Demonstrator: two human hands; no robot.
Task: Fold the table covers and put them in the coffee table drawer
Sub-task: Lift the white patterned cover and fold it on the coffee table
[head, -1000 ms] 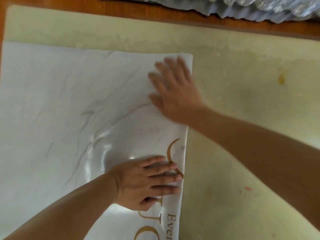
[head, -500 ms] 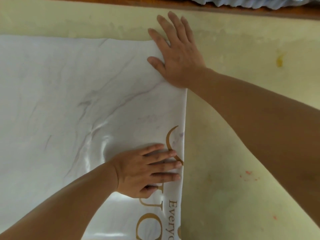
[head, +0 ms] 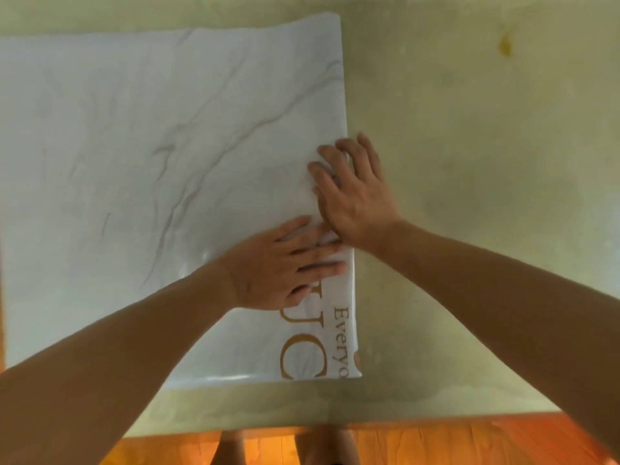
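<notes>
Now both hands press the fold edge together.
Right hand [head: 355,193] slid near to left hand [head: 285,263], fingers spread flat, creasing the white marble-print vinyl table cover [head: 151,146]; folding continues.

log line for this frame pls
phase: creasing fold | left hand: flat on white cover | right hand: flat on fold edge | beneath: yellow-green cover | drawer: unseen

Glossy marble-print plastic cover [head: 151,146] over matt stained yellowish sheet [head: 469,162], orange wood [head: 469,441].
</notes>
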